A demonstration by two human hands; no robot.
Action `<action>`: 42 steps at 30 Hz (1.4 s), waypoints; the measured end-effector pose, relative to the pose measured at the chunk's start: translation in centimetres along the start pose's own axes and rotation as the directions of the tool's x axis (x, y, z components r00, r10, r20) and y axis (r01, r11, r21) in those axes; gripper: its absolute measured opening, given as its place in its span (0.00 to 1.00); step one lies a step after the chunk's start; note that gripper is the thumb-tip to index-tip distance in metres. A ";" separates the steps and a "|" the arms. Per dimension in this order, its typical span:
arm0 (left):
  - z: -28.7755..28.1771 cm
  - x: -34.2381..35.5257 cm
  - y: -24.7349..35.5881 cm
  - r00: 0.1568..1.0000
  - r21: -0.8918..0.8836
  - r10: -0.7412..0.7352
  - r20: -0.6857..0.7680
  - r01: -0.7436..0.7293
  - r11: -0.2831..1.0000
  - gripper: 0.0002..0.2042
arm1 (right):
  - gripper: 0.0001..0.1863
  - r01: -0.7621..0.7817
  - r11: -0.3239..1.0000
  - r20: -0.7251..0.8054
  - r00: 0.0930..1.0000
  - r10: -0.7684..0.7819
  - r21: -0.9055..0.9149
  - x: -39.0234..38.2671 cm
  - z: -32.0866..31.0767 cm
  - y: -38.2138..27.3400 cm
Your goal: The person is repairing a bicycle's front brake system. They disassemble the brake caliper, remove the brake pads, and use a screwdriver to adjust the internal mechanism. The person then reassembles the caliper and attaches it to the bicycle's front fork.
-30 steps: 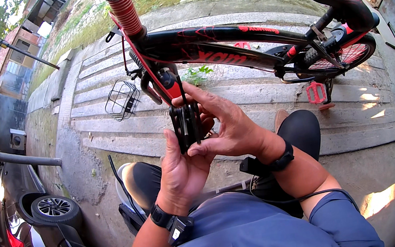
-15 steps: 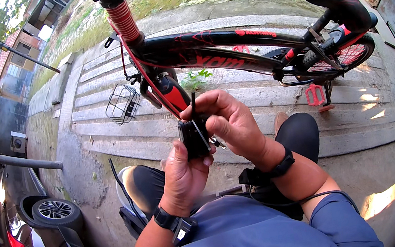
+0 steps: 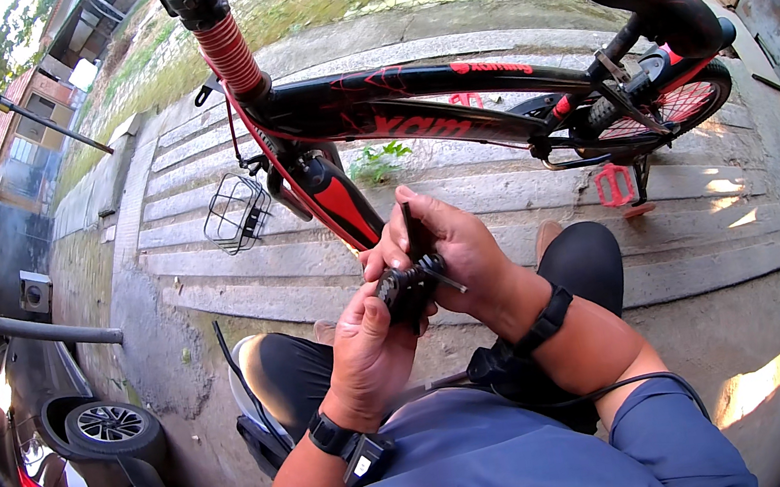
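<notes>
The grip of the left hand (image 3: 365, 347) pinches the black folding tool (image 3: 398, 288), apparently steadying it. The right hand (image 3: 469, 250) pinches its other end, seemingly controlling the projecting silver rod (image 3: 447, 281).

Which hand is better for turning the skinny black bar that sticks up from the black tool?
Probably the right hand: its fingers are already at the skinny bar. The left hand looks busier steadying the body of the black tool, with its thumb against the side.

Wide, near fisheye view downward from head height.
</notes>
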State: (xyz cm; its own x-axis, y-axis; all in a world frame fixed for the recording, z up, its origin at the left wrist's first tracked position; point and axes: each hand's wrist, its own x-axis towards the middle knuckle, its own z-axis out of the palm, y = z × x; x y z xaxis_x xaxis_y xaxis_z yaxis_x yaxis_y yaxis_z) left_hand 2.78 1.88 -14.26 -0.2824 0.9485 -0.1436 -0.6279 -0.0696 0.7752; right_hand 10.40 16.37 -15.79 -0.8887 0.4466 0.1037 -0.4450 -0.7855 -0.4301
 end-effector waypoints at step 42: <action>0.8 0.6 2.2 0.997 -0.165 -0.038 -0.074 0.025 0.986 0.29 | 0.29 0.603 0.159 0.510 0.765 -0.394 -0.782 -0.5 1.6 -2.2</action>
State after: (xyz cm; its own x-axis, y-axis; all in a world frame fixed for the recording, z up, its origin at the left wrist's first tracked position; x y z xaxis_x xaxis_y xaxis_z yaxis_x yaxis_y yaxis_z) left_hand 1.78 2.57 -12.16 -0.3117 0.9249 -0.2178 -0.7456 -0.0959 0.6595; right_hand 11.69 17.18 -13.51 -0.5605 0.4330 0.7060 -0.5201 0.4794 -0.7069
